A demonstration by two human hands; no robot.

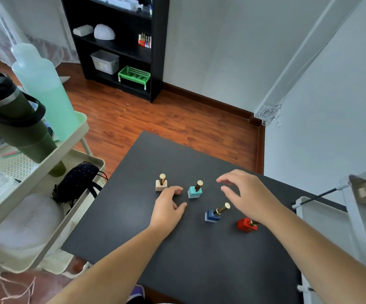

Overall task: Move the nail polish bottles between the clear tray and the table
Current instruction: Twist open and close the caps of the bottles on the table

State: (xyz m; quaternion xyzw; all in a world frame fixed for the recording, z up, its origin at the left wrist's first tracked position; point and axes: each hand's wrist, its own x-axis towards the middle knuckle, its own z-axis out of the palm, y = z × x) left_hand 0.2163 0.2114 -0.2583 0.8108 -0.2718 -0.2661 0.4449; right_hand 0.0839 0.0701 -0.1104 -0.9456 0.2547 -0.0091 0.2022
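Bottles of nail polish stand upright and apart on the dark table (199, 249), probably for single pickups: beige bottle (161, 183), teal bottle (194, 190), blue bottle (214, 213), red bottle (246, 224); square bases, gold caps. Left hand (169, 207) and right hand (246, 194) hover open, holding nothing. No clear tray is identifiable.

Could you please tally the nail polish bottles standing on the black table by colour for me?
Beige bottle: 1
Turquoise bottle: 1
Blue bottle: 1
Red bottle, partly hidden by the right hand: 1
Total on the black table: 4
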